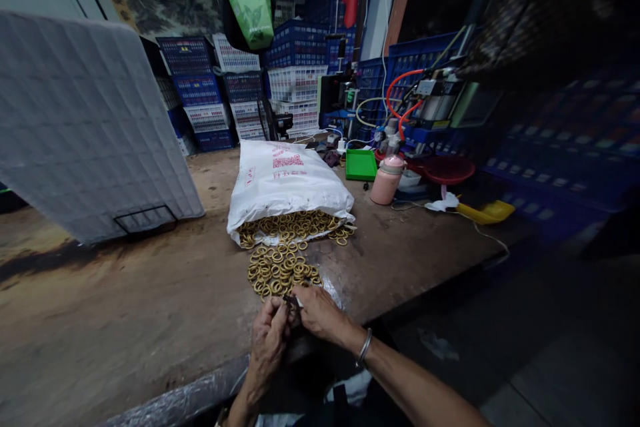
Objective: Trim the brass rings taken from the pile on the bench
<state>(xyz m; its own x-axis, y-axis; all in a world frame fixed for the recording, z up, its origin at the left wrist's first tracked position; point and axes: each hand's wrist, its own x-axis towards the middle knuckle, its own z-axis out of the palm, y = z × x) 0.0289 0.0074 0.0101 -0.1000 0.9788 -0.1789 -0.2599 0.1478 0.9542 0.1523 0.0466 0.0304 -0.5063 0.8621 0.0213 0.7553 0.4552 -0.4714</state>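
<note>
Head view, workbench [150, 307].

Left hand [270, 340] and right hand [320, 313] meet at the near edge of the bench, fingertips pressed together around a small dark piece [291, 299]. Both hands are pinched closed on it. The piece is too small and dim to identify. It sits just above the near edge of the loose heap of brass-coloured rings [283, 270]. There is a metal bangle [365, 345] on the right wrist.

Containers:
- White sack [287, 183] with red print, lying on its side, mouth open toward the person. The mouth is full of the same rings, which spill out onto the bench and run into the heap.
- Green tray [361, 165], behind the sack to the right. Contents cannot be made out.
- Pink bottle [387, 180], upright with its lid on, just right of the tray.
- Red basin [447, 169], beyond the bottle. Interior not visible.
- Blue and white crates [295, 73], stacked at the back. Contents not visible.
</note>
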